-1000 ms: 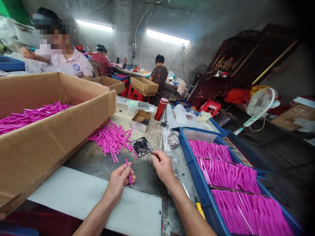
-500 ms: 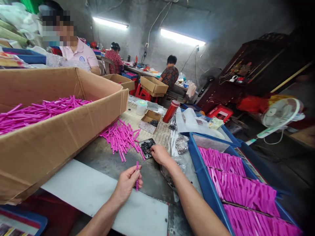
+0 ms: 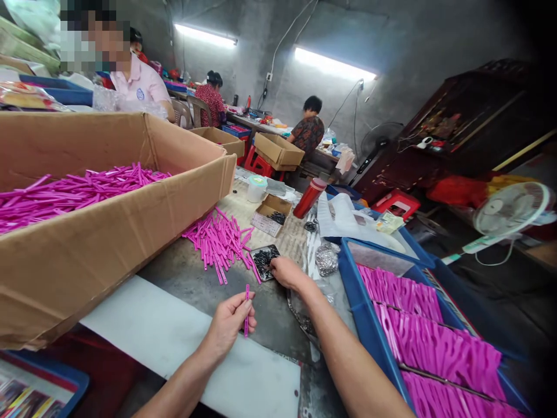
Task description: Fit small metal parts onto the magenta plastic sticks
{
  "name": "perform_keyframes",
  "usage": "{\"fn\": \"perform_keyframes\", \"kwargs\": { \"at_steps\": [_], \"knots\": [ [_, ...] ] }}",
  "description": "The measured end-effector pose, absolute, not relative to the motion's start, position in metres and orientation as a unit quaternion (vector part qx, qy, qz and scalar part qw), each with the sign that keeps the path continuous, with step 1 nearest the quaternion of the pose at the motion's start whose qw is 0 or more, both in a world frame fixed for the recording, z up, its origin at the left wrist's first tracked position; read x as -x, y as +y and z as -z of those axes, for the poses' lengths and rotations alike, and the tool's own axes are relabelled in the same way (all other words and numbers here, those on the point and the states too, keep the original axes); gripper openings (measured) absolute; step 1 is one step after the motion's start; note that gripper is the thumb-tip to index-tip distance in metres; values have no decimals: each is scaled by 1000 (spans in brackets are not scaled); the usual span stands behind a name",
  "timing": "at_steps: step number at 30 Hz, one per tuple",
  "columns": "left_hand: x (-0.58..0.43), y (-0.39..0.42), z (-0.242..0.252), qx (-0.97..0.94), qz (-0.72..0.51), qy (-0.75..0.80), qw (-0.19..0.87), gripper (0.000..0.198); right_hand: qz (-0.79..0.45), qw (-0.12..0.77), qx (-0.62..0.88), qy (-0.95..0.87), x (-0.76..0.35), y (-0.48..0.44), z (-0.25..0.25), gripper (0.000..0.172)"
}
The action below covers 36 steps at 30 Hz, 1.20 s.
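My left hand [image 3: 230,324] is closed on one pink plastic stick [image 3: 246,310], held upright over the grey bench. My right hand [image 3: 286,271] reaches forward to a small dark tray of black metal parts [image 3: 263,259]; its fingertips press together at the tray's edge, and what they pinch is too small to see. A loose pile of pink sticks [image 3: 218,240] lies just left of that tray.
A big cardboard box [image 3: 108,220] of pink sticks fills the left. A blue crate [image 3: 369,342] with rows of pink pieces lies at the right. A small carton [image 3: 272,215], a red flask [image 3: 308,198], a white cup [image 3: 256,188] and foil ball [image 3: 326,259] stand ahead. Other people work behind.
My right hand has gone forward from near the left hand to the tray of black parts. The left hand keeps its pink stick. The view has shifted left.
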<state>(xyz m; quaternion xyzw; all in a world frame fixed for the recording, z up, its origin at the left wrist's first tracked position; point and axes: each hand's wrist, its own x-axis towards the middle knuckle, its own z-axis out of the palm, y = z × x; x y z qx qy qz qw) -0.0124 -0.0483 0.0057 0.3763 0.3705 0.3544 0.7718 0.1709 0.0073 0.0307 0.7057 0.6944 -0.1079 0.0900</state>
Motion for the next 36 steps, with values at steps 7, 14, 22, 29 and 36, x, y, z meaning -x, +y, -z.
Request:
{"fn": "perform_keyframes", "kwargs": {
  "at_steps": [7,14,22,29,36],
  "knots": [
    [13,-48,-7,-360,-358,369,779,40,118,98,-694,704,-170,8,-37,22],
    [13,-48,-6,-359,-357,365,781,40,105,93,-708,692,-167,7,-35,21],
    [14,-48,-7,-356,-361,364,782,41,84,70,-723,683,-170,4,-35,23],
    [14,-48,-6,-357,-358,370,780,42,93,77,-720,683,-172,3,-38,21],
    [13,-48,-7,-354,-361,369,780,40,88,90,-726,676,-167,3,-30,22]
  ]
}}
